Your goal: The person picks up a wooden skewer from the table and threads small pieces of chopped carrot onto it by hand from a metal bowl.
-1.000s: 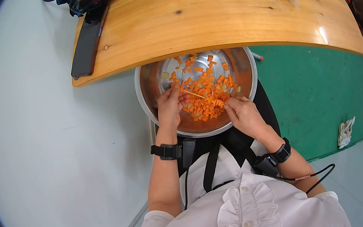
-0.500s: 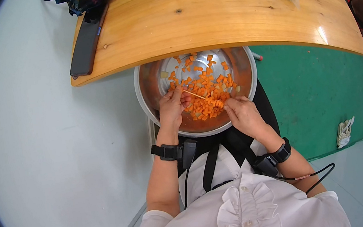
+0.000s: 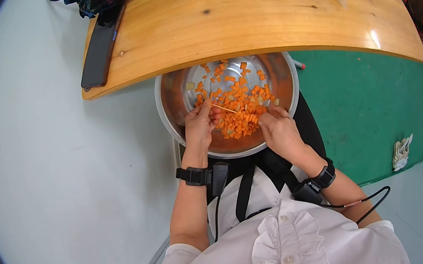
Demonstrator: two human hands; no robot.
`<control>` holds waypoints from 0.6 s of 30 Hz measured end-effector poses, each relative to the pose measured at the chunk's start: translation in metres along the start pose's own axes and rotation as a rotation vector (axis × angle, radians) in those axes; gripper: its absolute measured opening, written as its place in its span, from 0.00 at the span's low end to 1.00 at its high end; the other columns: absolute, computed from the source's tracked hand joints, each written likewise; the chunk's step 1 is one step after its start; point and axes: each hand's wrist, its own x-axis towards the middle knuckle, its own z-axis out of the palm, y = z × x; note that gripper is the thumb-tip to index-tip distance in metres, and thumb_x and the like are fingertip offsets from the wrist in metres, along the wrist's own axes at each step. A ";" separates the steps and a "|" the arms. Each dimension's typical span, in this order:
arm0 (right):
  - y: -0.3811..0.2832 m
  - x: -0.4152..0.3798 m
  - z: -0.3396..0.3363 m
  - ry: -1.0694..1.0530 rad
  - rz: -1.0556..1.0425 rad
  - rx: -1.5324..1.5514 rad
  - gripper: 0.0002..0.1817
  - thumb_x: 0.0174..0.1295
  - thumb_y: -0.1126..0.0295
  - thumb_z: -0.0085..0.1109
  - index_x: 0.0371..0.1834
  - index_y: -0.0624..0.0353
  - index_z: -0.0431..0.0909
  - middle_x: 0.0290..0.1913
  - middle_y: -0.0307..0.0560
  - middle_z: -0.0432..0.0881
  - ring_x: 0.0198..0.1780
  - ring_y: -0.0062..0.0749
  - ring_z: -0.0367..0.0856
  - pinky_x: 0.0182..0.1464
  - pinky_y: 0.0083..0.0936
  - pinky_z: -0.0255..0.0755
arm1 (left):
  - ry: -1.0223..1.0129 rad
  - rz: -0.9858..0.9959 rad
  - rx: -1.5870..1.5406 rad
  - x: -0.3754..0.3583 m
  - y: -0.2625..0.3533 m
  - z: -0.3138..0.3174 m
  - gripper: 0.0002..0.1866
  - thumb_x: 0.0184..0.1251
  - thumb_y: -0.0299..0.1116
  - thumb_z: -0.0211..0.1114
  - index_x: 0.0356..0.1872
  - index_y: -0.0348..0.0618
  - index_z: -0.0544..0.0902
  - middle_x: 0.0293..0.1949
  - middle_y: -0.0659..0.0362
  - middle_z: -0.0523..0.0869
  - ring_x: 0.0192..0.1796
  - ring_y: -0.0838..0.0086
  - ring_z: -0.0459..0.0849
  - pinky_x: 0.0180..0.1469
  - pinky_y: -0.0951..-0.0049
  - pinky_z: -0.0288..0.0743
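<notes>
At frame centre, our left hand (image 3: 199,126) pinches a stick (image 3: 225,108); if our right hand (image 3: 281,131) grips carrot (image 3: 240,122), we cannot tell.

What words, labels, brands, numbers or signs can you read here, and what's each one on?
No readable text anywhere.
Reddish tag on the black cable: too small to tell whether it bears print.
Flat dark device on the table: no lettering legible.

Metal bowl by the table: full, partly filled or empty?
Partly filled: in the metal bowl, orange pieces heap toward the near side; bare metal shows between scattered ones farther in. The table hides the far rim.
</notes>
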 end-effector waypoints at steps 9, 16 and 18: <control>-0.001 -0.001 0.002 -0.008 -0.014 0.044 0.05 0.54 0.78 0.49 0.22 0.63 0.70 0.14 0.52 0.73 0.24 0.48 0.76 0.59 0.41 0.63 | -0.026 -0.004 -0.073 0.003 0.002 -0.001 0.11 0.63 0.38 0.62 0.33 0.39 0.80 0.23 0.61 0.80 0.24 0.81 0.76 0.26 0.84 0.71; 0.002 -0.001 0.005 -0.217 0.169 0.238 0.09 0.59 0.75 0.44 0.22 0.63 0.70 0.12 0.44 0.73 0.24 0.43 0.76 0.61 0.38 0.61 | -0.056 0.003 -0.133 0.003 -0.001 -0.001 0.10 0.63 0.36 0.62 0.34 0.38 0.80 0.23 0.60 0.80 0.24 0.81 0.76 0.26 0.82 0.72; 0.001 -0.003 0.007 -0.196 0.158 0.228 0.09 0.59 0.76 0.45 0.22 0.63 0.70 0.12 0.44 0.73 0.24 0.43 0.76 0.61 0.38 0.61 | -0.042 0.000 -0.126 0.003 -0.002 -0.002 0.09 0.62 0.36 0.63 0.31 0.39 0.80 0.22 0.60 0.80 0.23 0.81 0.76 0.26 0.82 0.71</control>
